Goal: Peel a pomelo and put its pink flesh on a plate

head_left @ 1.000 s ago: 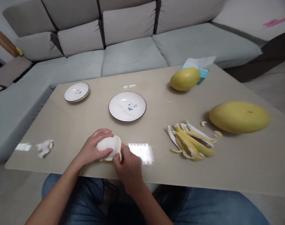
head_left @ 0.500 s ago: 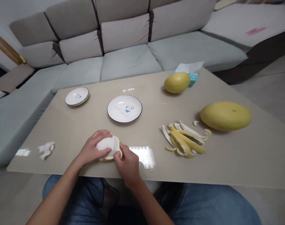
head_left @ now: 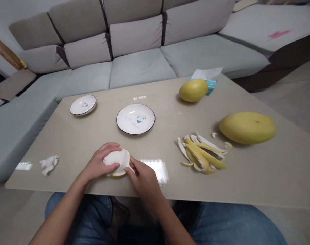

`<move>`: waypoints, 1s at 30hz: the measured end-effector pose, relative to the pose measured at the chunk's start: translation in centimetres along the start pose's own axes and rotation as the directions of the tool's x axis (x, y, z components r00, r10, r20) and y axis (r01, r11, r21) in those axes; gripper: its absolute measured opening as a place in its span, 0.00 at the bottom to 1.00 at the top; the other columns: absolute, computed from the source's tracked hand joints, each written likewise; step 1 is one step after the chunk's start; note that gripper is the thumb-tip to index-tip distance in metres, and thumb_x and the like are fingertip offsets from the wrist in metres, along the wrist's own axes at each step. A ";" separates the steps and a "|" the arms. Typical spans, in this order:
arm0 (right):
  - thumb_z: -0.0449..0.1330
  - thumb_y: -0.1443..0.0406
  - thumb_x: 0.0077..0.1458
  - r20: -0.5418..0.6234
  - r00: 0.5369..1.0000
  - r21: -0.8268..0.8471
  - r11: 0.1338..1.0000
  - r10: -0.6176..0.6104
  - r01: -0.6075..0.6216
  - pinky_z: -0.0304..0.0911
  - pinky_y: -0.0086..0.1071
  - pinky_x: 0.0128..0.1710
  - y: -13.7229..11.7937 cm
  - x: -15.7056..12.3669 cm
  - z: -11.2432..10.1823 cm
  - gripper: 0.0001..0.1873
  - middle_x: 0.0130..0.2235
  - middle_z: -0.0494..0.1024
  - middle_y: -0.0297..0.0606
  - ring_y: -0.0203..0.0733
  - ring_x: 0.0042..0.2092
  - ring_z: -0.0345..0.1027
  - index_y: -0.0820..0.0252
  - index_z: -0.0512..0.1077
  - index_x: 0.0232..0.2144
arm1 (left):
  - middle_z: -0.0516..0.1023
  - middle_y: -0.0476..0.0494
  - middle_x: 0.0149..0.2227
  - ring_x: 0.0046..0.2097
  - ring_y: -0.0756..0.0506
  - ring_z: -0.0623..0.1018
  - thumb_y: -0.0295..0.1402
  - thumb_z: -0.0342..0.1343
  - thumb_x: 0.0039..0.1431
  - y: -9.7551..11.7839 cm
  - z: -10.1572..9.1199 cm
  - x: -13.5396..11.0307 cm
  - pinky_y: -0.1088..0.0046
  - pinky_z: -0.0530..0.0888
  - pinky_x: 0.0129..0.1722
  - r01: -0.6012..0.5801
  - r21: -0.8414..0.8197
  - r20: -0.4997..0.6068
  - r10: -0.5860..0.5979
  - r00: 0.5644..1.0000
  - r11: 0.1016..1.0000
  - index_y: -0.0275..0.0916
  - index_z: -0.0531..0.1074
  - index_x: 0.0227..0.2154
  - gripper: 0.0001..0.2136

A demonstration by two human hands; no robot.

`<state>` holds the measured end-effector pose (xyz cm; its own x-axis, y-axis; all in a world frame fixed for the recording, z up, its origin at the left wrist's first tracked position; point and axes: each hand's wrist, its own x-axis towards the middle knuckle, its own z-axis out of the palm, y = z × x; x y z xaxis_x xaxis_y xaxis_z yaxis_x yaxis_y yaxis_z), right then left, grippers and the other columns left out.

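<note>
Table (head_left: 246, 177) first: well right of the grip lies a whole pomelo (head_left: 247, 127), just beyond the grip a plate (head_left: 135, 119), and to its right a heap of peel strips (head_left: 202, 154). The left hand (head_left: 100, 165) clasps the half-peeled pomelo (head_left: 116, 159) against the tabletop. The right hand (head_left: 144, 178) pinches the rind flap (head_left: 130, 164) at the fruit's right edge. The pith looks spongy and grippy, the fruit probably heavy and firm, best cupped from above.

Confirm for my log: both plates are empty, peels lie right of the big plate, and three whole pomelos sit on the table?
No: the head view shows two whole pomelos, not three: a near pomelo and a far pomelo. The rest stands: small plate and big plate empty, peels right of it.
</note>
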<state>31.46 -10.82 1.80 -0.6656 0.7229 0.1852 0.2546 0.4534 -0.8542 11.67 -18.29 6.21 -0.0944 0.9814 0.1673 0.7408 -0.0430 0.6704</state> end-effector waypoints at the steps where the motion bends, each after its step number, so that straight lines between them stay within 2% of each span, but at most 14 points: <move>1: 0.56 0.64 0.61 0.002 1.000 -0.022 0.999 -0.023 0.023 0.62 0.31 0.32 0.0 0.1 0.0 0.17 0.30 0.77 0.37 0.40 0.30 0.68 0.63 0.73 0.50 | 0.73 0.39 0.55 0.57 0.38 0.72 0.34 0.63 0.54 -0.1 0.0 0.0 0.57 0.68 0.58 0.001 -0.002 -0.001 -0.001 1.000 1.000 0.45 0.72 0.50 0.19; 6: 0.52 0.65 0.61 -0.030 0.994 -0.114 0.988 -0.109 0.105 0.59 0.31 0.29 0.2 0.4 0.3 0.17 0.27 0.78 0.39 0.40 0.26 0.68 0.67 0.74 0.47 | 0.73 0.39 0.55 0.57 0.38 0.72 0.35 0.63 0.55 -0.3 -0.1 0.1 0.58 0.68 0.58 0.012 -0.011 0.000 -0.012 1.000 1.000 0.45 0.72 0.50 0.19; 12: 0.48 0.69 0.60 -0.272 0.946 -0.311 0.946 -0.174 0.084 0.55 0.30 0.24 0.0 0.3 2.5 0.18 0.23 0.77 0.39 0.39 0.23 0.67 0.69 0.77 0.43 | 0.72 0.38 0.56 0.57 0.39 0.72 0.34 0.63 0.55 -0.1 0.1 0.2 0.59 0.68 0.58 0.016 -0.003 0.017 -0.016 1.000 1.000 0.45 0.72 0.51 0.19; 14: 0.49 0.69 0.59 -0.338 0.929 -0.290 0.956 -0.155 0.054 0.54 0.29 0.24 0.0 0.4 3.1 0.18 0.22 0.76 0.38 0.37 0.22 0.66 0.68 0.78 0.41 | 0.72 0.38 0.56 0.57 0.39 0.71 0.33 0.63 0.55 -0.1 0.2 0.2 0.59 0.68 0.58 0.020 0.004 0.004 -0.020 1.000 1.000 0.44 0.72 0.51 0.19; 16: 0.51 0.68 0.57 -0.363 0.929 -0.166 0.986 -0.065 0.004 0.55 0.28 0.25 0.3 0.6 3.2 0.17 0.23 0.77 0.37 0.36 0.23 0.65 0.66 0.79 0.39 | 0.72 0.39 0.56 0.57 0.39 0.71 0.33 0.63 0.55 0.0 0.3 0.2 0.59 0.68 0.58 0.018 0.013 -0.014 -0.018 1.000 1.000 0.44 0.72 0.51 0.19; 19: 0.53 0.66 0.56 -0.266 0.952 0.126 0.984 0.153 -0.123 0.56 0.26 0.24 0.8 0.9 2.6 0.16 0.24 0.77 0.34 0.35 0.23 0.64 0.64 0.80 0.39 | 0.72 0.38 0.55 0.57 0.39 0.72 0.32 0.63 0.55 0.1 0.4 0.1 0.59 0.68 0.58 0.010 0.026 -0.024 -0.009 1.000 1.000 0.44 0.72 0.51 0.20; 21: 0.53 0.66 0.56 -0.172 0.963 0.220 0.961 0.210 -0.170 0.57 0.26 0.23 1.1 0.9 1.9 0.17 0.25 0.77 0.33 0.34 0.23 0.63 0.63 0.80 0.41 | 0.72 0.38 0.55 0.57 0.39 0.72 0.32 0.63 0.55 0.2 0.4 0.0 0.59 0.69 0.57 -0.005 0.034 -0.021 0.006 1.000 0.999 0.44 0.72 0.51 0.20; 23: 0.52 0.66 0.58 -0.124 0.981 0.185 0.975 0.147 -0.123 0.60 0.27 0.27 1.1 0.5 1.2 0.18 0.30 0.80 0.36 0.36 0.26 0.66 0.63 0.78 0.45 | 0.72 0.38 0.55 0.57 0.39 0.72 0.32 0.62 0.54 0.1 0.4 -0.2 0.59 0.69 0.57 -0.029 0.044 -0.021 0.029 0.999 0.999 0.45 0.71 0.51 0.20; 26: 0.52 0.65 0.61 -0.095 0.996 -0.007 1.000 0.001 -0.002 0.63 0.31 0.36 0.7 -0.2 0.6 0.20 0.38 0.80 0.42 0.42 0.35 0.71 0.63 0.74 0.52 | 0.72 0.38 0.55 0.56 0.39 0.72 0.31 0.63 0.53 0.2 0.4 -0.7 0.59 0.70 0.57 -0.066 0.067 -0.031 0.069 0.997 0.996 0.45 0.71 0.51 0.21; 28: 0.52 0.67 0.60 -0.082 0.996 -0.127 0.992 -0.033 0.023 0.63 0.32 0.37 0.5 -0.5 0.6 0.21 0.38 0.79 0.43 0.44 0.37 0.71 0.63 0.72 0.53 | 0.72 0.38 0.55 0.56 0.39 0.72 0.31 0.63 0.53 0.5 0.6 -1.1 0.59 0.70 0.56 -0.088 0.099 -0.030 0.091 0.995 0.991 0.45 0.71 0.51 0.21; 30: 0.52 0.69 0.57 -0.086 0.995 -0.201 0.979 -0.040 0.022 0.62 0.32 0.36 0.4 -0.5 0.8 0.20 0.36 0.77 0.42 0.45 0.36 0.71 0.63 0.73 0.50 | 0.72 0.38 0.55 0.56 0.39 0.72 0.31 0.64 0.52 0.8 0.8 -1.3 0.59 0.70 0.56 -0.104 0.138 -0.028 0.109 0.994 0.985 0.45 0.71 0.51 0.22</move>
<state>31.33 -11.40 0.97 -0.6122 0.7467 0.2602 0.3761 0.5645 -0.7348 12.95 -19.49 5.96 -0.0317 0.9652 0.2597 0.8314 -0.1188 0.5429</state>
